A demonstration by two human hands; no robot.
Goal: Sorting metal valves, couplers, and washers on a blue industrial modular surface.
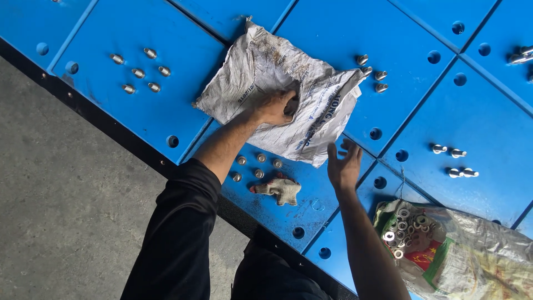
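Observation:
A dirty white woven sack (pixel 261 78) lies crumpled on blue panels (pixel 139 111). My left hand (pixel 276 106) reaches into the sack's mouth, fingers hidden inside the fold. My right hand (pixel 344 165) hovers open at the sack's lower edge, fingers spread, holding nothing. A knitted work glove (pixel 280 190) lies on the panel just below the sack. Several silver bolts (pixel 256 165) stand near my left forearm.
More bolt groups stand on the panels at upper left (pixel 139 72), beside the sack (pixel 373 72) and at right (pixel 454 161). A second sack (pixel 472 255) at lower right holds several metal washers (pixel 404 228). Grey concrete floor (pixel 66 194) lies left of the panel edge.

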